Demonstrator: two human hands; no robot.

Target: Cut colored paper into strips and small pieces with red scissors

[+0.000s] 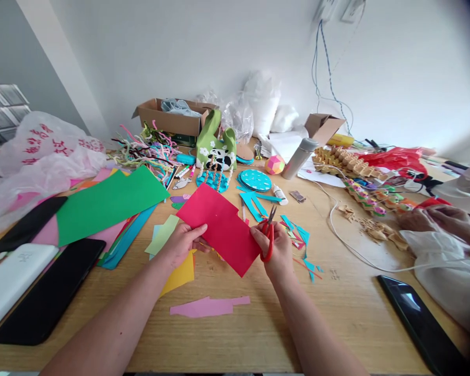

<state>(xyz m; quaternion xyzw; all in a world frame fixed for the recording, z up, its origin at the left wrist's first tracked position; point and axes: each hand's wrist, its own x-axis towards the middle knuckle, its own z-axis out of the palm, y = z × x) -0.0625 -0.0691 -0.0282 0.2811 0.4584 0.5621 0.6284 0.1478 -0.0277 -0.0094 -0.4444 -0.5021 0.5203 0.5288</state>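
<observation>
Single head-worn view, wide: looks forward and down from near-edge side of table (258,339), that edge along picture bottom; left hand (183,243) and right hand (277,251) close, mid-view; faces wall (141,47) beyond far edge.

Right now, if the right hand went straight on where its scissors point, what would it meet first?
Probably the blue paper strip just beyond the scissors, then perhaps the small white bottle. The right hand may be high enough to pass over both; depth is unclear.
</observation>
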